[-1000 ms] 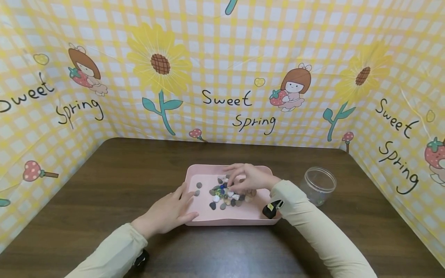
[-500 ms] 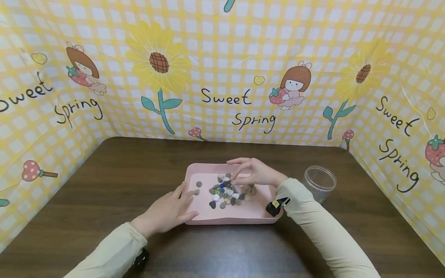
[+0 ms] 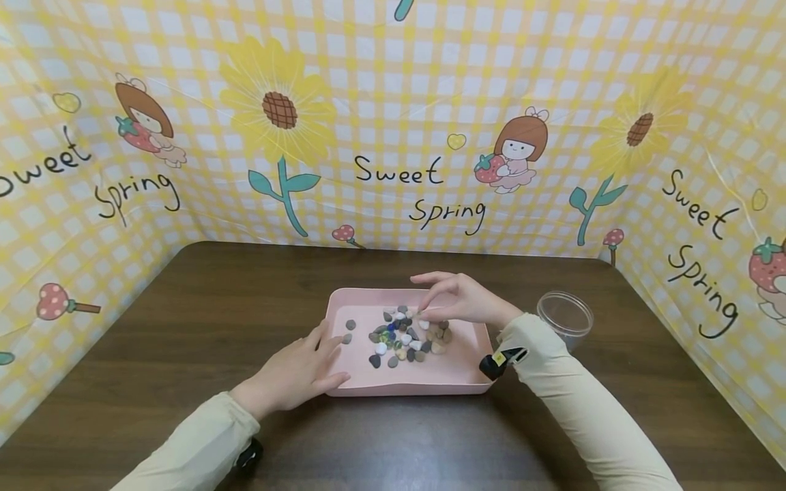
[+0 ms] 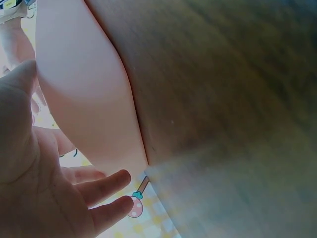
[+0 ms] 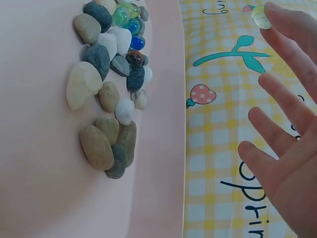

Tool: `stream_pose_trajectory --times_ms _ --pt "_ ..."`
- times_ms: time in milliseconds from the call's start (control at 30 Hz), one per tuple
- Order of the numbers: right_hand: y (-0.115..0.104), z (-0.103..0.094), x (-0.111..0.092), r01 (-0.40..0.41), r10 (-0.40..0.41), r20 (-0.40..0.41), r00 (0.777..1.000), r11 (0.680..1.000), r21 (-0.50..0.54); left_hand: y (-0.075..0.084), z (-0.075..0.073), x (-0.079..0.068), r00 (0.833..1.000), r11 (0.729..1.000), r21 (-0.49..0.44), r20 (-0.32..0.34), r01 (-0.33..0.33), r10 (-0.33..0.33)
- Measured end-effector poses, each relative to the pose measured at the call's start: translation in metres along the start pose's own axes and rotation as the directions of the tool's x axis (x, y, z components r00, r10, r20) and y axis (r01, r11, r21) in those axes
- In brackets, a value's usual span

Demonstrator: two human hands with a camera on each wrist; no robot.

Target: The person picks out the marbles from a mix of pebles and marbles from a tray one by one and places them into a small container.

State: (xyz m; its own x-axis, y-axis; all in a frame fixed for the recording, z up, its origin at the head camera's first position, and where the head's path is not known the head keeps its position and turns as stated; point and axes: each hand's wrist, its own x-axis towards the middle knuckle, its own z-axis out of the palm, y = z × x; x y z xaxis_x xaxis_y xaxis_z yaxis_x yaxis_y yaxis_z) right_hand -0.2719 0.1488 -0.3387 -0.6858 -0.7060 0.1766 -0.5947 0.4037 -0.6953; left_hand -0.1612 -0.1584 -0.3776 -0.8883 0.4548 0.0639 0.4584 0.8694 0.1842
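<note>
My right hand (image 3: 463, 300) is raised over the back right of the pink tray (image 3: 359, 375). Between its thumb and index finger it pinches a clear, pale yellow-green glass marble (image 5: 261, 18); the other fingers are spread. Below lie grey, tan and white pebbles (image 5: 96, 148) mixed with blue marbles (image 5: 137, 43) and green ones (image 5: 121, 16), heaped mid-tray. At the tray's left side my left hand (image 3: 295, 374) rests with relaxed fingers, its thumb near the front corner and its fingertips at the left wall. Two grey pebbles (image 3: 351, 325) sit apart, close to those fingers.
A clear open plastic jar (image 3: 565, 315) stands on the dark wooden table (image 3: 258, 286) right of the tray, partly hidden by the right sleeve. Yellow checked cloth (image 3: 393, 88) walls off the back and both sides.
My right hand has lifted from the pebble pile and shifted right toward the jar, uncovering pebbles on the pile's right. The left hand stays in place.
</note>
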Motion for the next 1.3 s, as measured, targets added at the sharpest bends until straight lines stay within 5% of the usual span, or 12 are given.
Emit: stream_pose_trajectory --times_ms 1300 --pt "0.005 -0.022 -0.044 -0.022 0.015 -0.146 0.989 0.999 -0.045 -0.001 0.001 0.0 1.0 1.0 0.018 -0.026 -0.007 0.008"
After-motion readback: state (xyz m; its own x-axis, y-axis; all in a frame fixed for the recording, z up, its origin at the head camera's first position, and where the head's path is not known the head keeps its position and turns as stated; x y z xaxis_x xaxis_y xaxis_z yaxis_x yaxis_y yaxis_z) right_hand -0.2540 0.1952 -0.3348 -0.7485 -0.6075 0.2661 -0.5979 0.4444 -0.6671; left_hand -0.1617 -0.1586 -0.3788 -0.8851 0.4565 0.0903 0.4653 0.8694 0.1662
